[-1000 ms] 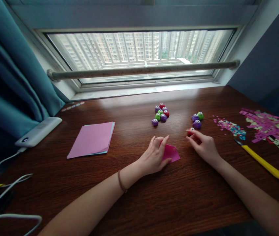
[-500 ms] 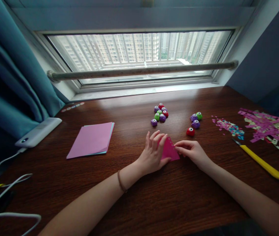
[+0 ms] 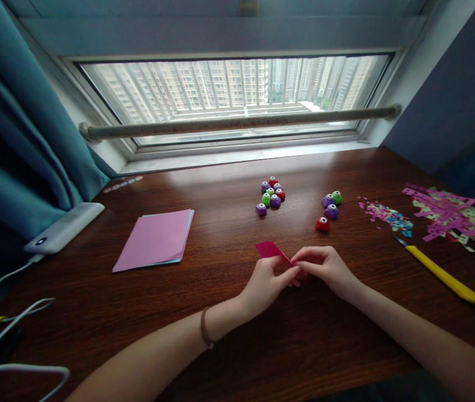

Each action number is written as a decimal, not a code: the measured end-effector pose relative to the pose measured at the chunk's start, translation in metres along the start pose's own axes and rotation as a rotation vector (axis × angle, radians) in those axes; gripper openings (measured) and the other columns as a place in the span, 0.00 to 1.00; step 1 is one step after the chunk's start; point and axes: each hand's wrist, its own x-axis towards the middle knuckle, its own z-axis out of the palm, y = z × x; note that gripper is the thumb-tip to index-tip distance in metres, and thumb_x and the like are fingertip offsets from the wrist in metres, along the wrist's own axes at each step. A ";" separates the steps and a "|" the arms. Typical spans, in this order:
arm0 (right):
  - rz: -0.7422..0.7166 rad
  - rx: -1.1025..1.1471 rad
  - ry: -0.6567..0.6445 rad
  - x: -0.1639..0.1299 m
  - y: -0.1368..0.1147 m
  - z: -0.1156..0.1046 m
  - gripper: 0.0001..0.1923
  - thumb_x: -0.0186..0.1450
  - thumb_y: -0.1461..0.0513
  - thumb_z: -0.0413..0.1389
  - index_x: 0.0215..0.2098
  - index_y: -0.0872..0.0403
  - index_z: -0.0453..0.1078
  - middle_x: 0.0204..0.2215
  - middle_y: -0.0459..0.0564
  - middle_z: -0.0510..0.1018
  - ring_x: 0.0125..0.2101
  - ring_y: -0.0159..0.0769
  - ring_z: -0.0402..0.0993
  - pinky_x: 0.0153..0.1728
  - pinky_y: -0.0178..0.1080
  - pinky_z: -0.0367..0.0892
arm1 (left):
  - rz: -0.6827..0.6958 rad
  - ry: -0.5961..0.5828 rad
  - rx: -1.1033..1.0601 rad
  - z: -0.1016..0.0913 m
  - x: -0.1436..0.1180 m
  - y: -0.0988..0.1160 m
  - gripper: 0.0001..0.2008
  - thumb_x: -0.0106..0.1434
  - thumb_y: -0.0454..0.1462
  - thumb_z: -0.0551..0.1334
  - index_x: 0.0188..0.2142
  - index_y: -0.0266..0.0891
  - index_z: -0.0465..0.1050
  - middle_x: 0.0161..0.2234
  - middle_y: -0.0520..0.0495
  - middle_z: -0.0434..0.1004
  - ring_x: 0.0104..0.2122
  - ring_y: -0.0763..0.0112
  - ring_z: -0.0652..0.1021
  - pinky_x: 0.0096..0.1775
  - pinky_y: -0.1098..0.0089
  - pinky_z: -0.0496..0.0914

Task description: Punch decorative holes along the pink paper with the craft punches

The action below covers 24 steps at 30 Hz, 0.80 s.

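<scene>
A dark wooden desk runs under the window; at far left on it lies a stack of pink paper; at far right a heap of paper scraps, with a yellow craft knife nearer. The left hand and right hand meet near the middle, fingertips touching, both pinching the near corner of a small magenta paper piece, lifted off the desk and tilted away to the left. Farther off sit small craft punches; a lone red punch stands to their right.
</scene>
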 end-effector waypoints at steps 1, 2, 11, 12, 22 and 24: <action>-0.013 -0.017 -0.004 0.000 0.000 0.000 0.07 0.54 0.60 0.62 0.30 0.56 0.74 0.23 0.45 0.75 0.24 0.31 0.68 0.27 0.33 0.64 | -0.019 -0.002 -0.030 0.000 0.001 0.000 0.15 0.59 0.43 0.60 0.33 0.30 0.72 0.30 0.42 0.76 0.28 0.67 0.77 0.32 0.70 0.71; -0.023 -0.034 -0.003 0.000 0.000 0.000 0.07 0.55 0.60 0.62 0.30 0.56 0.74 0.24 0.45 0.74 0.24 0.31 0.68 0.27 0.33 0.64 | -0.033 -0.003 -0.052 -0.001 0.001 0.000 0.15 0.59 0.43 0.60 0.32 0.29 0.72 0.30 0.41 0.76 0.27 0.68 0.77 0.31 0.71 0.71; -0.083 -0.113 -0.003 0.002 0.007 0.002 0.09 0.56 0.58 0.61 0.31 0.56 0.71 0.25 0.46 0.73 0.25 0.32 0.69 0.27 0.34 0.65 | -0.070 0.027 -0.065 -0.001 0.002 -0.008 0.12 0.57 0.41 0.59 0.27 0.30 0.70 0.25 0.43 0.76 0.23 0.69 0.77 0.27 0.71 0.71; -0.092 -0.118 -0.001 0.002 0.008 0.002 0.09 0.56 0.58 0.61 0.31 0.56 0.70 0.26 0.46 0.73 0.26 0.32 0.69 0.28 0.34 0.66 | -0.078 0.030 -0.063 -0.001 0.002 -0.009 0.12 0.57 0.40 0.59 0.26 0.31 0.70 0.24 0.43 0.76 0.23 0.69 0.76 0.26 0.71 0.71; -0.123 -0.150 -0.015 0.002 0.013 0.004 0.11 0.56 0.56 0.61 0.32 0.55 0.67 0.28 0.45 0.71 0.29 0.32 0.69 0.31 0.34 0.66 | -0.113 0.033 -0.130 -0.002 0.002 -0.002 0.09 0.53 0.38 0.58 0.23 0.32 0.68 0.20 0.45 0.74 0.19 0.72 0.75 0.24 0.73 0.70; -0.122 -0.125 -0.019 0.002 0.012 0.004 0.11 0.56 0.57 0.61 0.32 0.55 0.68 0.28 0.45 0.71 0.29 0.32 0.69 0.32 0.34 0.66 | -0.117 0.031 -0.147 -0.002 0.002 -0.001 0.09 0.52 0.38 0.58 0.22 0.32 0.68 0.19 0.46 0.74 0.19 0.72 0.75 0.24 0.73 0.70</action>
